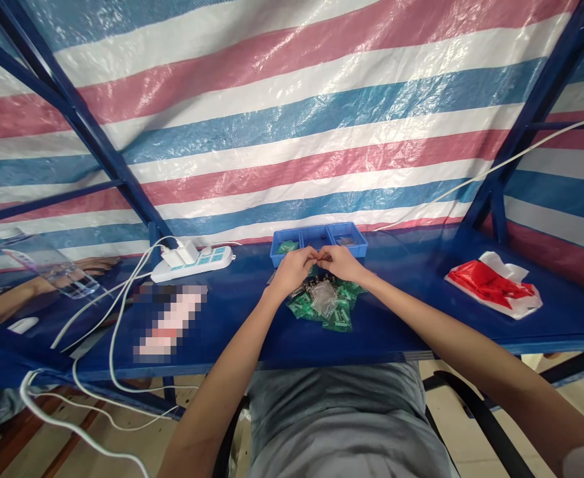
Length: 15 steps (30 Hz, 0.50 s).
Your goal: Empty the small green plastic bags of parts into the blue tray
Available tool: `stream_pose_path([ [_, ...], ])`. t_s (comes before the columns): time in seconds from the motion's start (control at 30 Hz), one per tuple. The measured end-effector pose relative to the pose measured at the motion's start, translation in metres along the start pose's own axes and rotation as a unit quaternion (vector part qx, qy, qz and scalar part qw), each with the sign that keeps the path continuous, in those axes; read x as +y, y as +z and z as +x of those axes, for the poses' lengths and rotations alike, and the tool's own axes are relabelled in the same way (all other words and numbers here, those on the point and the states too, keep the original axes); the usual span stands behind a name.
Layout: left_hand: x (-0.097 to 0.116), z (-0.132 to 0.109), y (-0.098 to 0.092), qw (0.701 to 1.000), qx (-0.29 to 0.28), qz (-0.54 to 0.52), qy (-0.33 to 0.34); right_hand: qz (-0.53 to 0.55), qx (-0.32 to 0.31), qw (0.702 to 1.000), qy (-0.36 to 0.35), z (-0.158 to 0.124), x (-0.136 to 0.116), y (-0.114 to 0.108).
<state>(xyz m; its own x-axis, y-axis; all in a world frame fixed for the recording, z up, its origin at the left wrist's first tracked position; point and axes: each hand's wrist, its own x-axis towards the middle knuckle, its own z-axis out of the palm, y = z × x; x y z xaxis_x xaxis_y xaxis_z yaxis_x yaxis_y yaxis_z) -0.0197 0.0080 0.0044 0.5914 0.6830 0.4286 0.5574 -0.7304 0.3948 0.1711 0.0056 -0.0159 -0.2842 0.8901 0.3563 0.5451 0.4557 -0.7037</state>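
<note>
- Green packets [339, 318] are lying toward the desk's [235, 299] front edge, a clear packet [324, 299] partly hiding them.
- Left hand [294, 267] and right hand [342, 262] are pinching narrowly above; cannot tell what is held.
- Blue tray [359, 251] is standing at the back edge, partly obscured.

My feed shows sheeting [322, 149] striped red, white and blue, and a dark-blue table [411, 259]. I make out green packets [340, 318], a brighter blue tray [316, 235] and a white power strip [195, 267].

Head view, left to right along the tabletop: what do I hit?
Clear container → power strip → left hand → right hand → red plastic.
</note>
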Motion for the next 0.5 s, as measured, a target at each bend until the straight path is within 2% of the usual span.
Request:
stream_pose_path([
  [0.27, -0.0037, 0.0008, 0.0021, 1.000, 0.019, -0.008, 0.009, 0.035, -0.005, 0.999, 0.026, 0.0013, 0.0029, 0.0012],
  [0.5, -0.0007, 0.0011, 0.0007, 1.000, 0.023, -0.001, -0.005, 0.035, -0.006, 0.999, 0.028, -0.0005, -0.0052, -0.0018],
])
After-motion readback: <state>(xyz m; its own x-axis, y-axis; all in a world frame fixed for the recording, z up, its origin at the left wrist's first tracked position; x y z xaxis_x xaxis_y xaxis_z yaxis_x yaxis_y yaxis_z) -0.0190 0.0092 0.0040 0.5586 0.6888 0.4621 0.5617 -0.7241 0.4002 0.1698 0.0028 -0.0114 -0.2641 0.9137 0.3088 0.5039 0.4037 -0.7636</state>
